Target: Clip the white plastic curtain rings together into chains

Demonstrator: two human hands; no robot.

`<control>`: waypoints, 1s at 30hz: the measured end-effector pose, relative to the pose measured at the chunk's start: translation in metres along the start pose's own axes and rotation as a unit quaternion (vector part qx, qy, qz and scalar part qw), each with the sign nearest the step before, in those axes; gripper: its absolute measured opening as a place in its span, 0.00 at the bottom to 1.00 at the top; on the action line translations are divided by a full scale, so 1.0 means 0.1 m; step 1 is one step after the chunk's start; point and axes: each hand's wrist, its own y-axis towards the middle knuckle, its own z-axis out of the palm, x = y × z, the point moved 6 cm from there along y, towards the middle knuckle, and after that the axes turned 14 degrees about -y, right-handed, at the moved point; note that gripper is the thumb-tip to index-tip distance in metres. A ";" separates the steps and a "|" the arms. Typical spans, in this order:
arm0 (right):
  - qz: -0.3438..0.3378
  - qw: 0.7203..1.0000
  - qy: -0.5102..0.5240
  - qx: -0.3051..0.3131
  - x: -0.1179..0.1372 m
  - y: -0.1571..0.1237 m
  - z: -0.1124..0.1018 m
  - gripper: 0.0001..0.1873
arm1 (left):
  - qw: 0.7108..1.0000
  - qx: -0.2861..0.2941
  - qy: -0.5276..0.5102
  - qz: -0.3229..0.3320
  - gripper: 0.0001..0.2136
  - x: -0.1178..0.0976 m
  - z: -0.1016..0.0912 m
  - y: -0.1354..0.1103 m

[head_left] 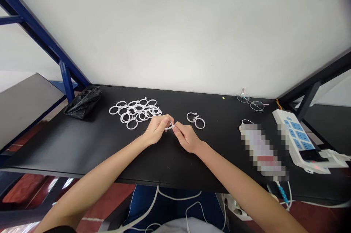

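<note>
Between my two hands is a white curtain ring (169, 127), held just above the black table. My left hand (157, 127) is closed around its left side, thumb on top. Fingers of my right hand (188, 136) pinch the ring's right edge, where the small eyelet seems to be; the fingertips cover the detail. Left of my hands lies a loose pile of several white rings (132, 124), overlapping, with small eyelets on them. Two more rings (200, 123) rest to the right of my hands, close together, and one of them looks parted at its top.
A crumpled black plastic bag (83, 103) sits at the table's left end. Eyeglasses (257, 106) lie at the back right. Nearer are a blurred-out phone (263, 152) on a cable and a white power strip (296, 138). The black table (95, 141) meets a pale wall.
</note>
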 end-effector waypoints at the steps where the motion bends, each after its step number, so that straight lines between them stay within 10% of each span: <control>1: 0.000 1.000 0.005 0.001 0.00 0.00 0.00 0.14 | 1.000 -0.001 -0.004 -0.004 0.27 0.01 0.00 0.00; 30: -0.002 1.000 0.009 -0.024 0.02 -0.03 0.03 0.16 | 0.998 0.018 0.054 -0.003 0.27 -0.02 -0.01 0.00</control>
